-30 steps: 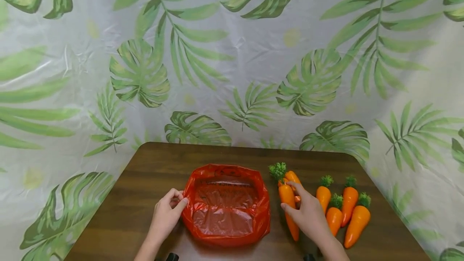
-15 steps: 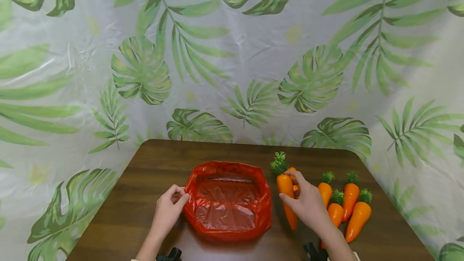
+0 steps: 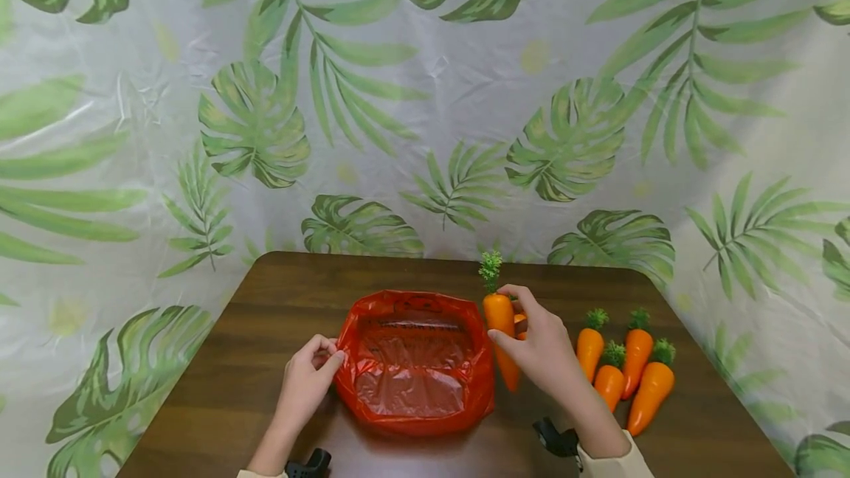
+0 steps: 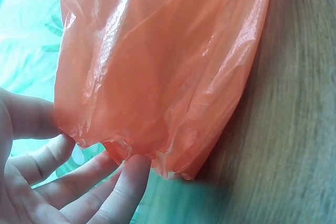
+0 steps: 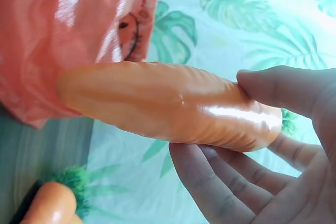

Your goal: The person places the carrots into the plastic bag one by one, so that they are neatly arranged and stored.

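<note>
A red plastic bag [image 3: 479, 389] stands on the table with its mouth spread wide, printed lettering showing inside. At its left rim, my left hand [image 3: 311, 375] pinches the film between thumb and fingers; the left wrist view shows the bag's edge [image 4: 131, 103] gathered there. My right hand [image 3: 538, 345] grips an orange toy carrot [image 3: 499, 312] with a green leafy top, raised beside the bag's right rim. Its tip points down in the head view. Thumb and fingers lie on either side of the carrot [image 5: 173, 103] in the right wrist view.
Several more carrots [image 3: 652, 393] lie in a group at the right of the brown wooden table [image 3: 265, 301]. Another carrot [image 3: 521, 324] shows partly behind my right hand. A leaf-patterned sheet [image 3: 438, 94] hangs behind the table.
My right hand has lifted the carrot from the table and carried it left, towards the bag's right rim. My left hand stays at the left rim.
</note>
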### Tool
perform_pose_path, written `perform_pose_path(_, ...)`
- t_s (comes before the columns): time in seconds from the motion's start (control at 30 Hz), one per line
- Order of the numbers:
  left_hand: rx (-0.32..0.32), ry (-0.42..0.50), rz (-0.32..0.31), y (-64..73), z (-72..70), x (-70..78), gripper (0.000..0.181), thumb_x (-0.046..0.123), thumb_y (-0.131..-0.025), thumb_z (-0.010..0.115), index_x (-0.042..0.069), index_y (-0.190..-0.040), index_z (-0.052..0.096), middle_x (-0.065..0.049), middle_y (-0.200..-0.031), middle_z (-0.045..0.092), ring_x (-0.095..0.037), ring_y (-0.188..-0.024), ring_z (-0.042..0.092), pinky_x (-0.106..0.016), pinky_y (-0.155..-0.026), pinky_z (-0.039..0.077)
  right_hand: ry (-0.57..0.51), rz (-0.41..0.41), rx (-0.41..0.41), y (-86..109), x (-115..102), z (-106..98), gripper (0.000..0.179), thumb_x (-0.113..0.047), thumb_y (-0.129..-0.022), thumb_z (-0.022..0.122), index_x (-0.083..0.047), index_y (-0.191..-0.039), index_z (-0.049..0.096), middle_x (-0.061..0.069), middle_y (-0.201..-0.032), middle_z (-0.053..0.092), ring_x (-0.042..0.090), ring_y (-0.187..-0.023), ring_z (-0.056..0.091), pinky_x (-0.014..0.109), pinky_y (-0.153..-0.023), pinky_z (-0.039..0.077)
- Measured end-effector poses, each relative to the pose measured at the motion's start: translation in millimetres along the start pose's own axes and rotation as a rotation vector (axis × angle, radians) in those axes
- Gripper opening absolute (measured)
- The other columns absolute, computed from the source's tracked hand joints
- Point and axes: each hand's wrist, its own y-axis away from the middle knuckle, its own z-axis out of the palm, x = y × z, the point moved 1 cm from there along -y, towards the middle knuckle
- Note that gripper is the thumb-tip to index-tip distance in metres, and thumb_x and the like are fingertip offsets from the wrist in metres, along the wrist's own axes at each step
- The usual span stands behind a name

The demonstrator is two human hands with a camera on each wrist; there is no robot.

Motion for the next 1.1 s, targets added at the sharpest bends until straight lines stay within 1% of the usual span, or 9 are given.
perform_pose_path(0.2, -0.004, -0.006, -0.006, 1.2, 0.2, 1.1, 0.013, 0.009, -0.092, 0.073, 0.012, -0.086, 0.062, -0.017, -0.115, 0.070, -0.027, -0.094, 0.072, -0.039, -0.080, 0.057, -0.004, -0.020, 0.000, -5.6, -12.8, 2.8, 0.064, -0.024, -0.084, 0.084, -0.029, -0.137, 0.049, 0.001, -0.114, 0.066, 0.013, -0.080, 0.065, 0.033, -0.064, 0.053)
perform_pose_path(0.4, -0.006, -0.013, -0.002, 0.6, -0.9, -0.1, 0.012, 0.008, -0.092, 0.073, 0.011, -0.086, 0.062, -0.017, -0.115, 0.070, -0.027, -0.095, 0.072, -0.040, -0.081, 0.057, -0.026, -0.054, -0.010, -11.8, -28.0, 8.0, 0.065, -0.024, -0.083, 0.085, -0.028, -0.137, 0.049, 0.002, -0.119, 0.065, 0.014, -0.073, 0.061, 0.032, -0.059, 0.051)
perform_pose_path(0.57, -0.005, -0.015, -0.005, -0.1, 0.1, -0.2, 0.012, 0.009, -0.092, 0.073, 0.011, -0.087, 0.062, -0.017, -0.116, 0.070, -0.027, -0.095, 0.071, -0.042, -0.083, 0.057, -0.048, -0.078, -0.042, -16.5, -43.8, 13.8, 0.066, -0.021, -0.083, 0.085, -0.027, -0.136, 0.048, 0.002, -0.119, 0.065, 0.013, -0.075, 0.062, 0.031, -0.061, 0.053)
perform_pose_path(0.67, -0.007, -0.012, -0.003, 0.4, 0.5, 0.2, 0.011, 0.008, -0.093, 0.072, 0.011, -0.087, 0.063, -0.018, -0.116, 0.070, -0.027, -0.094, 0.071, -0.041, -0.083, 0.057, -0.069, -0.104, -0.057, -19.7, -53.2, 17.3, 0.065, -0.019, -0.083, 0.085, -0.026, -0.136, 0.048, 0.001, -0.118, 0.065, 0.012, -0.079, 0.064, 0.033, -0.065, 0.055)
perform_pose_path(0.8, -0.009, -0.007, -0.005, 1.4, 0.4, 0.7, 0.011, 0.007, -0.093, 0.072, 0.011, -0.088, 0.063, -0.018, -0.116, 0.069, -0.028, -0.094, 0.071, -0.041, -0.083, 0.057, -0.071, -0.157, -0.069, -25.1, -63.7, 22.6, 0.064, -0.018, -0.083, 0.085, -0.023, -0.136, 0.049, -0.001, -0.117, 0.064, 0.012, -0.087, 0.065, 0.033, -0.072, 0.055)
perform_pose_path(0.9, -0.009, -0.005, -0.007, 1.4, 0.2, 1.3, 0.011, 0.008, -0.093, 0.072, 0.011, -0.088, 0.063, -0.018, -0.116, 0.069, -0.029, -0.095, 0.071, -0.041, -0.083, 0.057, -0.069, -0.194, -0.079, -28.9, -69.1, 28.0, 0.063, -0.019, -0.083, 0.085, -0.023, -0.135, 0.049, -0.001, -0.115, 0.064, 0.012, -0.088, 0.064, 0.035, -0.072, 0.055)
perform_pose_path(1.0, -0.009, -0.004, -0.007, 1.3, -0.4, 1.1, 0.010, 0.009, -0.093, 0.071, 0.011, -0.088, 0.063, -0.017, -0.117, 0.069, -0.029, -0.095, 0.071, -0.041, -0.083, 0.057, -0.080, -0.227, -0.112, -31.7, -72.7, 36.1, 0.063, -0.018, -0.083, 0.085, -0.023, -0.134, 0.049, -0.002, -0.114, 0.064, 0.011, -0.086, 0.062, 0.035, -0.071, 0.055)
perform_pose_path(1.1, -0.010, -0.001, -0.011, 1.5, -0.5, 0.8, 0.010, 0.009, -0.093, 0.071, 0.011, -0.089, 0.063, -0.017, -0.117, 0.069, -0.028, -0.094, 0.071, -0.040, -0.081, 0.057, -0.088, -0.254, -0.168, -33.5, -73.8, 46.1, 0.062, -0.017, -0.083, 0.085, -0.025, -0.133, 0.049, -0.005, -0.114, 0.064, 0.010, -0.089, 0.062, 0.034, -0.073, 0.056)
